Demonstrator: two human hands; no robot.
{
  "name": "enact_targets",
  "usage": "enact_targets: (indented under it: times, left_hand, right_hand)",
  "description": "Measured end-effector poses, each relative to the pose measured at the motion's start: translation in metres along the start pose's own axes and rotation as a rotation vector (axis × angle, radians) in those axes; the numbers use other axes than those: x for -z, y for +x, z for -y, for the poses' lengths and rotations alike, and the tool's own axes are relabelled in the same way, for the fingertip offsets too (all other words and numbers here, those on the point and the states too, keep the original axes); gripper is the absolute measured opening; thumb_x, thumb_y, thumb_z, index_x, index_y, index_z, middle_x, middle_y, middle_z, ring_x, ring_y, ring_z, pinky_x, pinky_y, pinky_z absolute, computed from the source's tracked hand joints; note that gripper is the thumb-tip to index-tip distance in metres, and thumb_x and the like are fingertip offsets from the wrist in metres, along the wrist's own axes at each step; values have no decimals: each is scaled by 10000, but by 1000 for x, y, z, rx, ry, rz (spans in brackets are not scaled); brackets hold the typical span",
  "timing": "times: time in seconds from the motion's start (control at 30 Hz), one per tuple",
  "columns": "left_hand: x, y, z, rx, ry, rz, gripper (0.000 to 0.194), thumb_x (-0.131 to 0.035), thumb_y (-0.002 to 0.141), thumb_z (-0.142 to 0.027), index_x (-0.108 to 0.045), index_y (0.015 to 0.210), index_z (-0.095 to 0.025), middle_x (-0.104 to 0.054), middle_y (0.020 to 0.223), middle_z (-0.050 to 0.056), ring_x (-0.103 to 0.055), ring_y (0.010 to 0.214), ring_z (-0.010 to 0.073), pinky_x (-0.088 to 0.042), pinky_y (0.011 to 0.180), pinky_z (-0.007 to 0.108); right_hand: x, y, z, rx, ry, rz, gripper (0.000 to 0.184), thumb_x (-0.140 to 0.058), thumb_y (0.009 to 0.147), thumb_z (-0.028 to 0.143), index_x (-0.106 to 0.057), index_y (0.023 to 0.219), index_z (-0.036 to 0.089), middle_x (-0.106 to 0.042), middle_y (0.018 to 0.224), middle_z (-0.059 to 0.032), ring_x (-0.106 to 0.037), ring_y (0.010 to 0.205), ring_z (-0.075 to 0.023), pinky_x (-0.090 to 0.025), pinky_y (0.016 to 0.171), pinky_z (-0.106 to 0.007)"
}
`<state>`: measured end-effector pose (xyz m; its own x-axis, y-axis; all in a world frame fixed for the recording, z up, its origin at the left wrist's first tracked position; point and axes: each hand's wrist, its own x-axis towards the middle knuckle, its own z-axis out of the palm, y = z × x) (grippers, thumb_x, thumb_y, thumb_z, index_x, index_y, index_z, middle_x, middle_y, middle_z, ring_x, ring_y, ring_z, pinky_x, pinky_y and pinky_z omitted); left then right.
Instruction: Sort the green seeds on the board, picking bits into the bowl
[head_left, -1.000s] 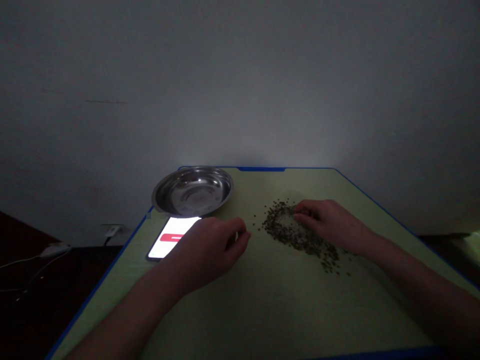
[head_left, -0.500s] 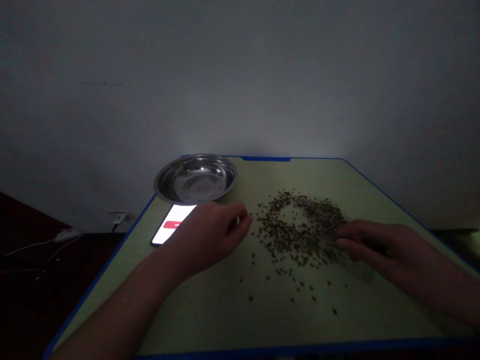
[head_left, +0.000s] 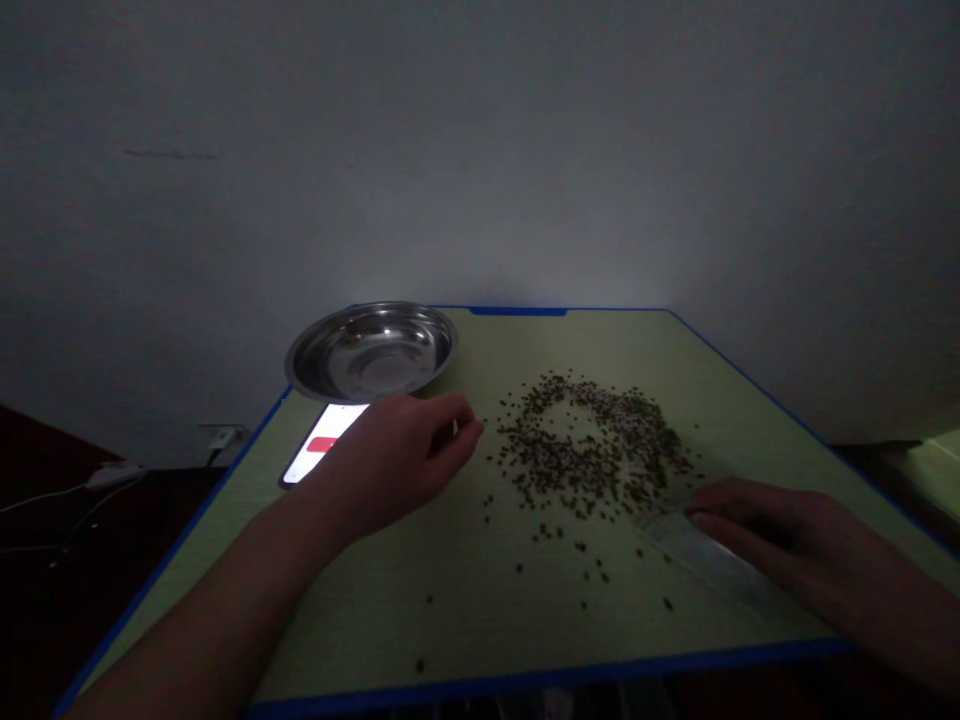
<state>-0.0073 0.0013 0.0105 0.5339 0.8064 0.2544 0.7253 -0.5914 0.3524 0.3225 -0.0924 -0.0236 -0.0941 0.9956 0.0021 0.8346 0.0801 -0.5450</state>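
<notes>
Small dark grains, like peppercorns or seeds, lie scattered in a loose ring on the pale green table. My right hand pinches a clear plastic bag at the near right of the grains; the bag lies partly under the hand, and its outline is faint. My left hand hovers left of the grains, thumb and fingertips pressed together. Whatever might be between them is too small to make out. Partly behind the left wrist lies a phone with a lit screen.
A wide steel basin stands at the back left, overhanging the table's left edge. Blue trim borders the tabletop. Behind it rises a grey wall. A plug and white cables are low on the left.
My right hand has moved nearer and away from the grains, and more of the plastic bag shows beneath it. My left hand keeps its pinch. The view has shifted slightly.
</notes>
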Motion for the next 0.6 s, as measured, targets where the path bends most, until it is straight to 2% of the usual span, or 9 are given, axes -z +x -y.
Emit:
enact_targets:
  times: [0.13, 0.3, 0.6]
  left_hand:
    - [0, 0, 0, 9, 4, -2, 255, -494, 887, -330, -622, 735, -170, -548, 539, -42, -441, 452, 63, -273, 495, 219]
    - [-1, -1, -1, 7, 1, 8, 249, -490, 892, -324, -622, 749, -169, -563, 555, -37, -457, 468, 65, -273, 505, 221]
    - [-1, -1, -2, 21, 10, 5, 255, -484, 894, -331, -618, 752, -167, -538, 538, -37, -425, 455, 65, -246, 492, 225]
  right_hand:
    - [-13, 6, 18, 48, 37, 32, 325, -483, 876, 461, -714, 817, 239, -746, 776, -49, -692, 689, -213, -527, 560, -297]
    - [-25, 12, 38, 81, 44, 70, 317, -456, 885, 418, -694, 787, 233, -706, 633, -7, -631, 532, -166, -457, 478, -272]
    - [-36, 31, 55, 118, 27, 103, 294, -467, 883, 412, -701, 838, 242, -720, 699, 0, -648, 604, -172, -447, 535, -294]
